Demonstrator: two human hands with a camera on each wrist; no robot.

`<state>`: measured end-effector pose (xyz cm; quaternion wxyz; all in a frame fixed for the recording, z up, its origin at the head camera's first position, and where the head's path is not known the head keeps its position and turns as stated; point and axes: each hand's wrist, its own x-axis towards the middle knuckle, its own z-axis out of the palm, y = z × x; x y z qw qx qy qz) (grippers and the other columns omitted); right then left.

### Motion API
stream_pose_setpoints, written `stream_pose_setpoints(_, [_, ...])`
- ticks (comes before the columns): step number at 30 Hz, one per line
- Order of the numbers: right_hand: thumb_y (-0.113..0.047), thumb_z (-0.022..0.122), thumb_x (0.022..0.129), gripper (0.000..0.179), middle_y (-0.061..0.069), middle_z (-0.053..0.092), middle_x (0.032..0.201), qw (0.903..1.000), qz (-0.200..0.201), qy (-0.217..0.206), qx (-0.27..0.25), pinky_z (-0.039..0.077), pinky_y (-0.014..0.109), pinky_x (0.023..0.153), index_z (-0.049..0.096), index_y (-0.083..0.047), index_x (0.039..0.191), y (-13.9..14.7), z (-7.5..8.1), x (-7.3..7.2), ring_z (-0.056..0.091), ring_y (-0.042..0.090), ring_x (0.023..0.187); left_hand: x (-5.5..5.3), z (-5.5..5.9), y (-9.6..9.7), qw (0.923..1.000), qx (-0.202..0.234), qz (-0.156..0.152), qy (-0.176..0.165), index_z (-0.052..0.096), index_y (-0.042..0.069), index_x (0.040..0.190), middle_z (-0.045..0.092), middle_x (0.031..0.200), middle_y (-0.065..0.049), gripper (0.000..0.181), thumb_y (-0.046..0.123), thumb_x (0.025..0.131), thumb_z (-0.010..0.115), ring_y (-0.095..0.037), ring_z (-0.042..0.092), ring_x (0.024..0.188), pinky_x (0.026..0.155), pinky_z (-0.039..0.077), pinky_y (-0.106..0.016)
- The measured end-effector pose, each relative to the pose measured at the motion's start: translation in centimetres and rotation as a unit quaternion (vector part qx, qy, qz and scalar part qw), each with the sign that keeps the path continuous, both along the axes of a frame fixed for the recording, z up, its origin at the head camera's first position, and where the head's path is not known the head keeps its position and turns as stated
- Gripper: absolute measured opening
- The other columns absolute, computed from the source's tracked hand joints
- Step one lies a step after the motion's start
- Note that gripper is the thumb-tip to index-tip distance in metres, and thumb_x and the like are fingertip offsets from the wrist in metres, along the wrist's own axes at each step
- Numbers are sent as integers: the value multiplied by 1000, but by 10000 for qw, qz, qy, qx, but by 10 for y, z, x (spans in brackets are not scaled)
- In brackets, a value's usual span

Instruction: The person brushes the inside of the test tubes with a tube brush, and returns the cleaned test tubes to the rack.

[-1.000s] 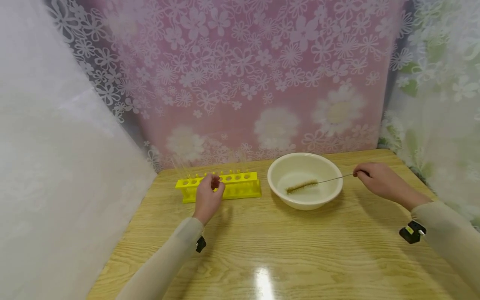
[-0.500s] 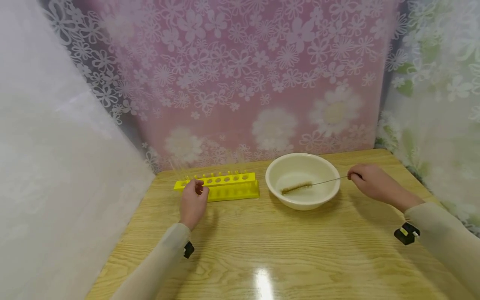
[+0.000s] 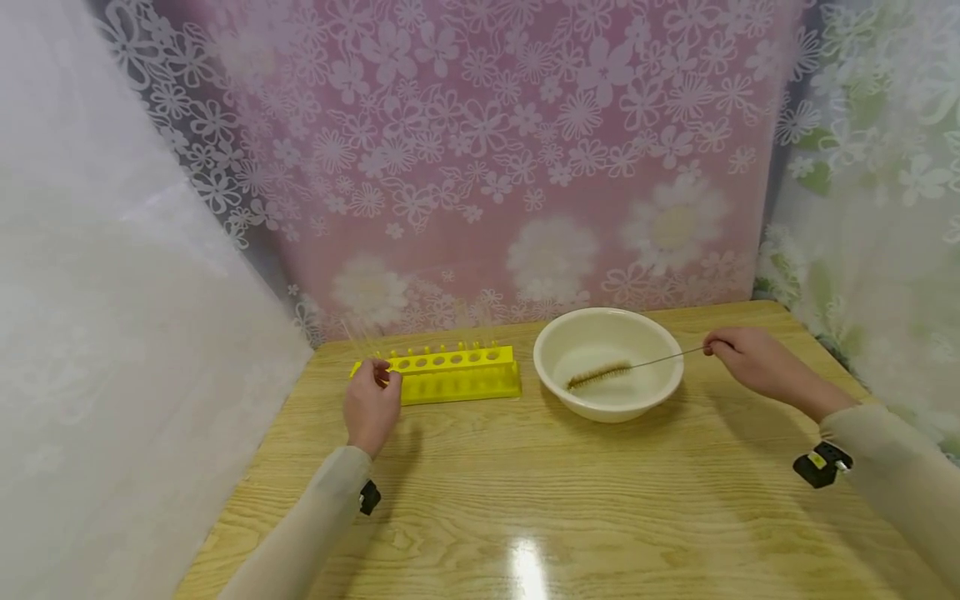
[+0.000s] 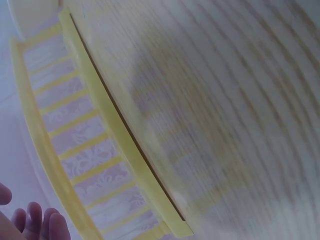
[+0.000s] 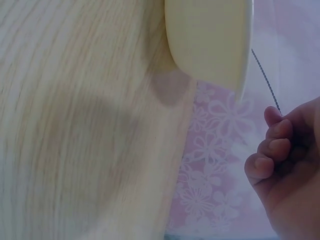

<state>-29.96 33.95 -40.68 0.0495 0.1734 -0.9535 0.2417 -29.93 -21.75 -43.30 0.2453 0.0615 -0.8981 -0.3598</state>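
Observation:
A yellow test tube rack [image 3: 461, 388] stands on the table, with clear test tubes [image 3: 362, 337] rising at its left end and more, faintly visible, toward its right. My left hand [image 3: 372, 408] is at the rack's left end and covers its front corner; the fingers are loosely bent. In the left wrist view, those fingertips [image 4: 34, 212] show beside the rack's upper bar, the thumb apart from them. My right hand [image 3: 757, 367] grips the twisted wire handle of a test tube brush [image 3: 600, 375]. The brush's tan bristles lie inside a white basin [image 3: 550, 385], the wire crossing its right rim.
The wooden table [image 3: 480, 500] runs back to a pink flowered curtain [image 3: 480, 167]. A white sheet [image 3: 135, 333] hangs along the left side, and a green and white one [image 3: 892, 233] along the right. The basin stands to the right of the rack.
My left hand has moved left along the rack, from near its middle to its left end. The right hand still holds the brush in the basin, nearly unmoved.

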Motion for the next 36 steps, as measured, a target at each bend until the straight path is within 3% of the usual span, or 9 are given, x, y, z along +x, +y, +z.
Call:
stream_pose_setpoints(7, [-13, 38, 110, 36, 25, 69, 111, 10000, -56, 60, -29, 44, 35, 65, 64, 8, 119, 2, 7, 1, 58, 16, 77, -7, 0, -8, 9989, 10, 457, 95, 63, 8, 118, 65, 97, -4, 32, 30, 96, 59, -23, 62, 81, 68, 48, -39])
stream_pose_setpoints(12, [-12, 38, 109, 34, 26, 69, 110, 9999, -73, 119, -53, 44, 35, 64, 65, 8, 118, 3, 11, 4, 58, 16, 76, -13, 3, -11, 9980, -134, 612, -28, 61, 8, 121, 65, 100, -6, 37, 34, 94, 59, -25, 61, 78, 68, 46, -39])
stream_pose_setpoints(17, [-14, 37, 110, 36, 26, 69, 112, 9998, -151, 53, -106, 42, 33, 63, 64, 8, 118, 3, 14, 6, 57, 17, 76, -17, 7, -12, 9970, -359, 657, -200, 59, 8, 123, 66, 99, -8, 41, 38, 95, 58, -27, 61, 74, 66, 46, -41])
stream_pose_setpoints(24, [-17, 35, 111, 38, 26, 68, 113, 9998, -172, 62, -111, 39, 32, 61, 64, 7, 119, 4, 17, 7, 47, 15, 65, -25, 5, -17, 9897, -1194, 661, -430, 63, 6, 118, 71, 86, -8, 43, 43, 97, 57, -23, 63, 63, 57, 48, -38])
stream_pose_setpoints(27, [-18, 36, 111, 38, 26, 68, 114, 9998, -170, 51, -87, 41, 33, 63, 64, 6, 120, 5, 18, 8, 52, 16, 70, -26, 3, -19, 9856, -1450, 658, -569, 66, 4, 117, 72, 77, -8, 48, 46, 99, 54, -21, 61, 57, 52, 47, -36])
stream_pose_setpoints(31, [-17, 36, 111, 38, 26, 68, 114, 9998, -156, 91, -78, 42, 33, 63, 65, 6, 120, 7, 21, 10, 58, 17, 78, -27, 5, -18, 9831, -1559, 646, -702, 69, 2, 117, 68, 68, -9, 52, 49, 99, 54, -20, 57, 51, 51, 48, -37])
stream_pose_setpoints(36, [-17, 37, 110, 38, 26, 68, 114, 9997, -166, 163, -88, 41, 32, 62, 65, 6, 119, 10, 21, 11, 59, 16, 78, -30, 8, -16, 9847, -1422, 649, -773, 71, 1, 116, 74, 83, -14, 52, 48, 100, 56, -23, 63, 58, 60, 55, -42])
